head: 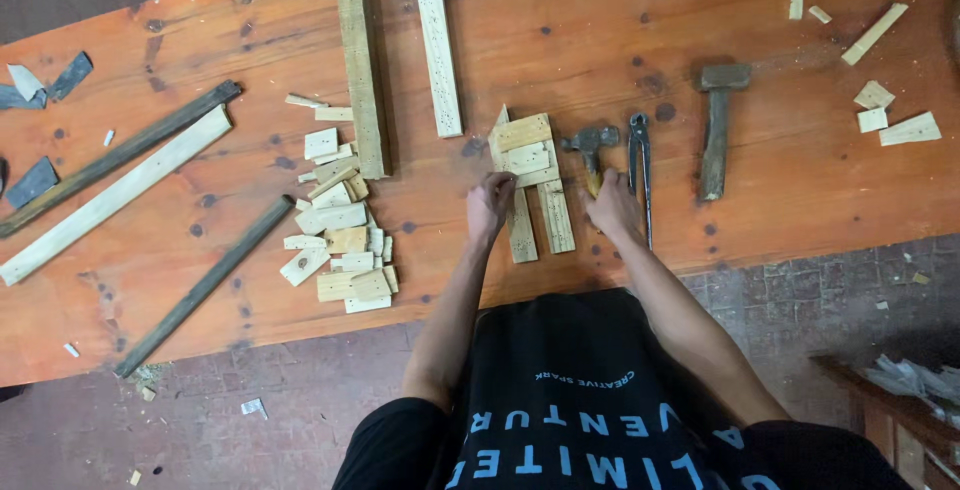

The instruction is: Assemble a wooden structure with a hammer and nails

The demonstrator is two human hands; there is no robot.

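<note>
Your left hand rests on the wooden slat assembly at worktop centre; your right hand grips the claw hammer at its three o'clock.

A large orange-red wooden workbench (its surface carries many dark knots and stains) fills most of the view. Below it lies a floor of small reddish-grey paving bricks, dusty, in even light. A wooden crate stands at the right.
</note>
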